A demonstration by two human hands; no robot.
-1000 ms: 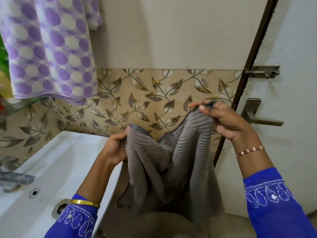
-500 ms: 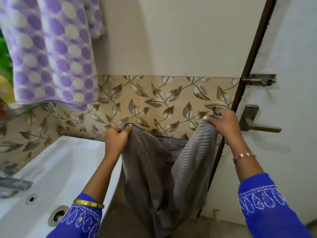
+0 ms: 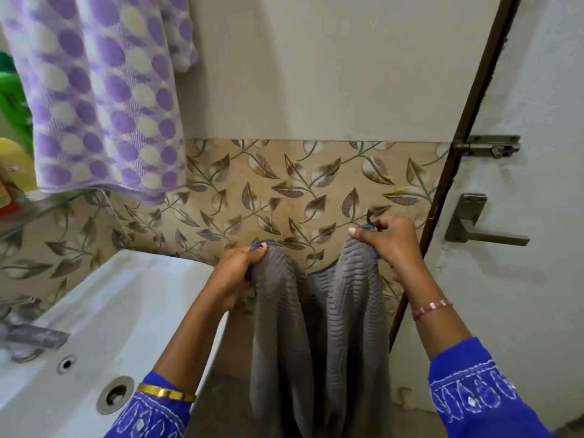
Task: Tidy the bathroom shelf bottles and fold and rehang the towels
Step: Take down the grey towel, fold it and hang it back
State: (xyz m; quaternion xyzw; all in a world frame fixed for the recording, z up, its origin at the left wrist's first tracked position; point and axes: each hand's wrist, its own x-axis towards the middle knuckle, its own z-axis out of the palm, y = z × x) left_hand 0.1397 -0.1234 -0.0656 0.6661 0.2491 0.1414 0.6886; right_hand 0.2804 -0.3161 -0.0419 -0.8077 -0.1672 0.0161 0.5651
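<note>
A grey ribbed towel (image 3: pixel 319 336) hangs down in front of me, held up by its top corners. My left hand (image 3: pixel 237 273) grips the left corner with the thumb on top. My right hand (image 3: pixel 388 241) pinches the right corner a little higher. Between the hands the towel's top edge sags into a fold. A purple and white dotted towel (image 3: pixel 98 96) hangs at the upper left. Behind it, green (image 3: pixel 12 102) and yellow (image 3: pixel 15 162) bottles stand on a glass shelf (image 3: pixel 38 210), mostly hidden.
A white washbasin (image 3: pixel 104 327) with a metal tap (image 3: pixel 31 338) fills the lower left. A door with a lever handle (image 3: pixel 480 229) and a bolt latch (image 3: pixel 489 147) stands at the right. Leaf-patterned tiles cover the wall ahead.
Both hands have come lower and closer together with the grey towel. The towel, spread wider half a second ago, now hangs narrower with a deeper fold between the hands.
</note>
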